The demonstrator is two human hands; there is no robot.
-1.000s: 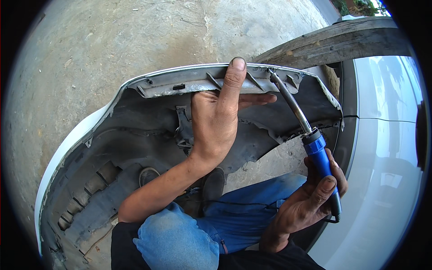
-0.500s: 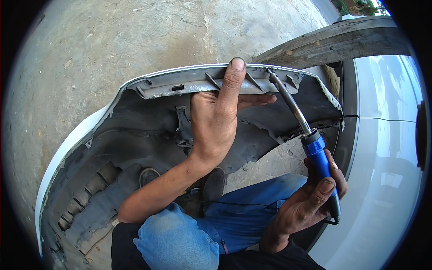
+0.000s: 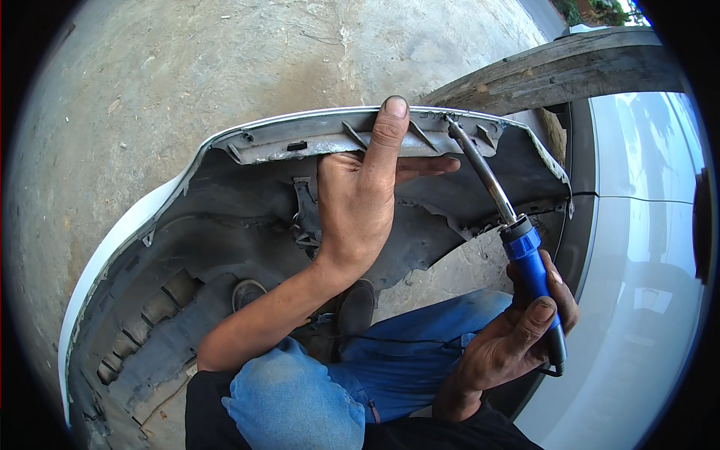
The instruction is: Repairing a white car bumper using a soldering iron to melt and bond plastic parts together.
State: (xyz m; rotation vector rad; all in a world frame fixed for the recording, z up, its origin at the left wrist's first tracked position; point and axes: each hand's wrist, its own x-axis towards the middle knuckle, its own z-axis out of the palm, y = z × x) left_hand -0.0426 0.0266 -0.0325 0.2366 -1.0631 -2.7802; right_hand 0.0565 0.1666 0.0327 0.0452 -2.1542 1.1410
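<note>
A white car bumper (image 3: 124, 238) lies with its dark, hollow inner side toward me. My left hand (image 3: 358, 187) grips its far edge, the thumb upright across the pale inner flange (image 3: 274, 148) and the fingers stretched to the right beneath it. In my right hand (image 3: 529, 322) is a soldering iron (image 3: 534, 270) with a blue handle, held between thumb and fingers. Its metal shaft slants up and left, and the tip touches the flange close to the rim, right of my left thumb. Dark wavy marks (image 3: 433, 115) run along the flange beside the tip.
A white car body panel (image 3: 637, 255) stands close on my right. Beyond the bumper, a weathered wooden beam (image 3: 562, 71) crosses at the upper right. My jeans-clad knees (image 3: 296, 397) and dark shoes (image 3: 355, 307) are below. The iron's thin black cord (image 3: 405, 340) crosses my leg. Concrete floor (image 3: 225, 60) surrounds this.
The soldering iron's handle has shifted very slightly left, with its tip at the same spot on the flange. My left hand has stayed still on the bumper.
</note>
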